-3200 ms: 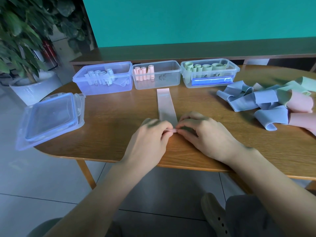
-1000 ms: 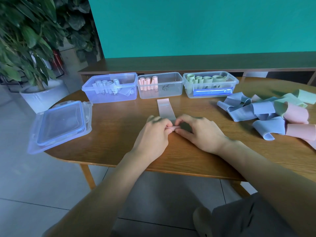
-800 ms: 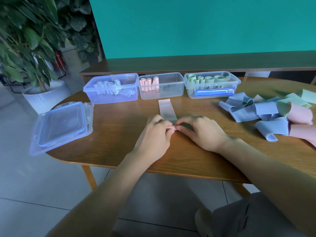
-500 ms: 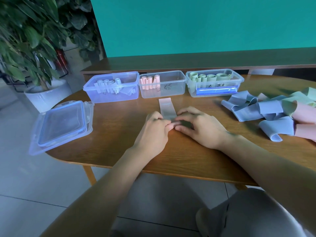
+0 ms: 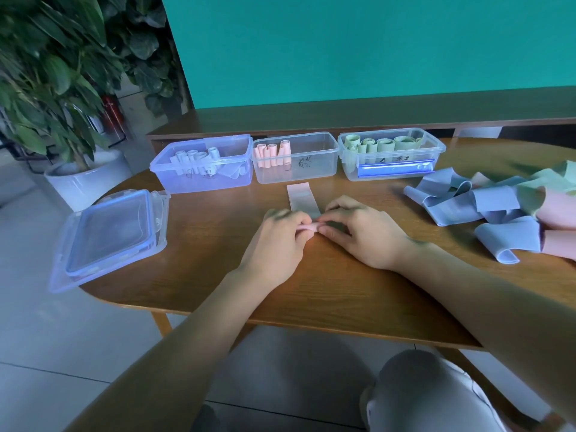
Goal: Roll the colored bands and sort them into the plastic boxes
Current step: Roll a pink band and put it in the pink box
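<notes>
Pinching the rolled near end of a pale pink band (image 5: pixel 301 198), the left hand (image 5: pixel 274 244) and the right hand (image 5: pixel 363 233) meet at the middle of the wooden table (image 5: pixel 218 269), knuckles up and palms turned down toward the wood. The left hand's fingers curl over the small pink roll from its own side; the right hand's thumb and forefinger close on it from the other side, the remaining fingers bent and spread over the tabletop. Both forearms run in from the near edge and converge on that one spot.

The unrolled part of the band lies flat on the table — its long axis runs away from the person, its free end pointing at the middle box (image 5: pixel 296 157) and stopping just short of it. The roll itself lies crosswise, from one hand to the other.

Three clear plastic boxes stand side by side along the far edge: the left box (image 5: pixel 205 165) holds whitish-blue rolls, the middle box pink rolls standing upright at its left end, the right box (image 5: pixel 391 154) green rolls. A loose heap of blue, green and pink bands (image 5: pixel 498 204) lies to the right, well apart from the hands. Stacked lids (image 5: pixel 109 235) rest on the table's left end — overhanging its edge.
</notes>
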Demonstrator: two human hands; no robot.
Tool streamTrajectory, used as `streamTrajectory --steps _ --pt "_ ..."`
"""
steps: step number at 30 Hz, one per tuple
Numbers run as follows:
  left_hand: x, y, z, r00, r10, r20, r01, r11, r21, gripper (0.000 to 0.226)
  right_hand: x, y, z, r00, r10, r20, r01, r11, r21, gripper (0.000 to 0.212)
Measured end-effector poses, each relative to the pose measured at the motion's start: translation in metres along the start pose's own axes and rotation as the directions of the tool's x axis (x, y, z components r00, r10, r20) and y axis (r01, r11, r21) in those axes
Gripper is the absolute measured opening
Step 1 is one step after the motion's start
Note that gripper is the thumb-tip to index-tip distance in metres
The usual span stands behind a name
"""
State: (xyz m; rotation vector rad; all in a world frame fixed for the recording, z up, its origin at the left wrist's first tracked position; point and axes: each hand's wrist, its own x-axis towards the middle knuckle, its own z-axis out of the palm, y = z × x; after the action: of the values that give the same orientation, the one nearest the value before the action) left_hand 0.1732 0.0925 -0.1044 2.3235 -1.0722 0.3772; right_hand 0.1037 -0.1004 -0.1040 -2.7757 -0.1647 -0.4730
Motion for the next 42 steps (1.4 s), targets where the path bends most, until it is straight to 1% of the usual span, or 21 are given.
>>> streamTrajectory --steps 2,4,8,13,17,19,24,29,31,33,38,42 --pt "0.003 -0.003 0.002 1.000 -0.009 0.000 0.009 1.000 0.008 0.015 0.002 0.000 0.000 1.000 -0.002 0.007 0.002 1.000 -0.018 0.034" --pt "0.006 -0.006 0.003 1.000 -0.025 0.007 0.025 1.000 0.011 0.019 0.005 0.001 0.000 1.000 -0.004 -0.015 0.004 1.000 -0.004 0.031" --pt "0.009 -0.011 0.003 0.999 -0.026 0.030 0.026 1.000 -0.004 0.024 0.013 0.003 0.000 0.999 -0.017 -0.038 0.018 0.999 0.043 0.016" --pt "0.015 -0.011 0.001 1.000 0.013 0.015 -0.014 1.000 0.022 0.027 0.019 0.006 0.002 0.999 0.006 -0.035 -0.005 0.999 0.035 0.022" --pt "0.018 -0.014 0.000 1.000 0.022 -0.007 -0.022 1.000 -0.007 0.012 0.023 0.007 0.002 1.000 0.008 -0.013 -0.008 1.000 0.025 0.025" --pt "0.021 -0.016 0.002 1.000 0.014 -0.009 -0.015 1.000 -0.011 0.010 0.025 0.007 0.003 1.000 0.007 -0.017 -0.007 1.000 0.029 0.026" --pt "0.025 -0.019 0.006 1.000 0.004 -0.009 -0.004 1.000 0.028 0.019 0.027 0.008 0.005 0.997 -0.029 -0.069 0.032 0.998 0.056 0.023" --pt "0.023 -0.017 0.005 0.999 -0.032 0.012 0.031 0.997 0.073 0.035 0.030 0.010 0.005 0.999 -0.005 -0.042 0.007 0.999 0.046 0.023" --pt "0.024 -0.016 0.004 0.999 -0.043 0.000 0.043 0.998 0.053 0.039 0.033 0.010 0.006 0.999 0.015 -0.038 -0.014 0.999 0.046 0.022" --pt "0.025 -0.017 0.003 0.999 -0.047 0.005 0.047 0.999 0.026 0.036 0.035 0.011 0.007 0.998 0.038 -0.041 -0.035 0.998 0.057 0.020" --pt "0.031 -0.021 0.004 0.998 -0.057 0.015 0.058 0.998 -0.030 0.014 0.038 0.012 0.009 0.997 0.049 -0.057 -0.043 0.995 0.092 0.014" --pt "0.031 -0.021 0.003 0.998 -0.060 0.003 0.060 0.997 -0.047 0.007 0.033 0.011 0.009 0.996 0.051 -0.066 -0.043 0.992 0.116 0.014"
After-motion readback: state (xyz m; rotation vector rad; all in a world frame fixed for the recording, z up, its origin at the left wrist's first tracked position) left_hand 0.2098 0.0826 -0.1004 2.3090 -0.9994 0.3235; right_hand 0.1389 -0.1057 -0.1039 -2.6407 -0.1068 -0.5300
